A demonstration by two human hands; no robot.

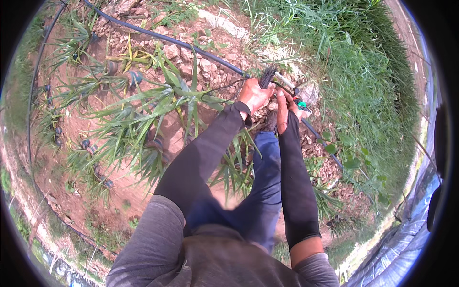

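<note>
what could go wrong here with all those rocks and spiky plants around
The bundle of thin dark strands fans out above the left hand, so a strand might slip out and drop among the rocks.

The shoe is on rocky ground near the dark hose, so a careless step could stumble.

The spiky leaves reach close to the left sleeve and might snag it.

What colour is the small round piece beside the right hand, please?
The small round piece is bright green; it shows best in the head view.
</note>
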